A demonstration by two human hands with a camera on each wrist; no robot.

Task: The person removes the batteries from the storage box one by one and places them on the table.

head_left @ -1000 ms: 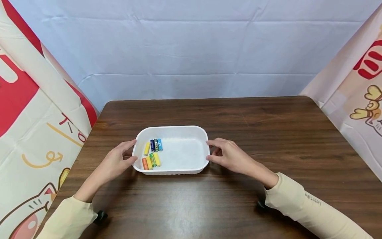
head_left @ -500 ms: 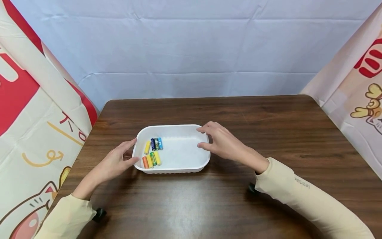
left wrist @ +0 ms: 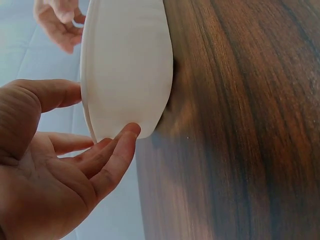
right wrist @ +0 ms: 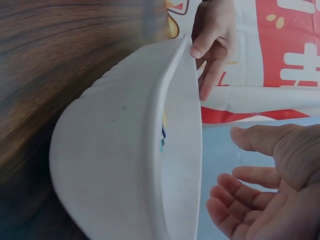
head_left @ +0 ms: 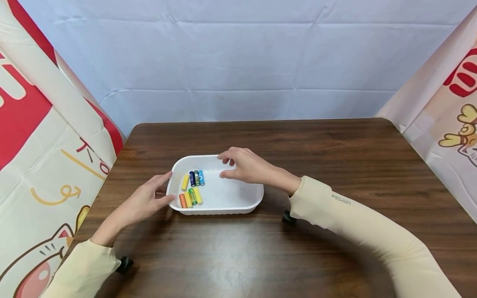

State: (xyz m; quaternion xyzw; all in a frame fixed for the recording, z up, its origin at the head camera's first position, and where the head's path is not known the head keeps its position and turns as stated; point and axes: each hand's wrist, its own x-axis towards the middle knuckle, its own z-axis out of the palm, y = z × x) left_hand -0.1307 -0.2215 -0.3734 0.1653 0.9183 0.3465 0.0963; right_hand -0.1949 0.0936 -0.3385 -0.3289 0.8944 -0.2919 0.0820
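A white plastic tray (head_left: 231, 210) stands on the wooden table, with several small batteries lying at its left end. At the back are a yellow battery (head_left: 185, 182), a dark blue one (head_left: 192, 179), a dark one and a light blue one (head_left: 201, 177). A row of orange (head_left: 183, 200), yellow and green ones lies in front. My left hand (head_left: 150, 194) holds the tray's left end, its thumb on the rim and fingers against the outer wall in the left wrist view. Over the tray's back right part, my right hand (head_left: 247, 165) hovers with loosely bent fingers and nothing in them.
The dark wooden table (head_left: 335, 157) stretches around the tray. A pale cloth (head_left: 242, 62) hangs behind its far edge. Printed cloths (head_left: 30, 165) hang at both sides. A black strap piece (head_left: 124, 265) shows at the left wrist.
My right hand has let go of the tray's right rim and moved left over the tray, toward the batteries. My left hand stays at the left end; the batteries have not moved.
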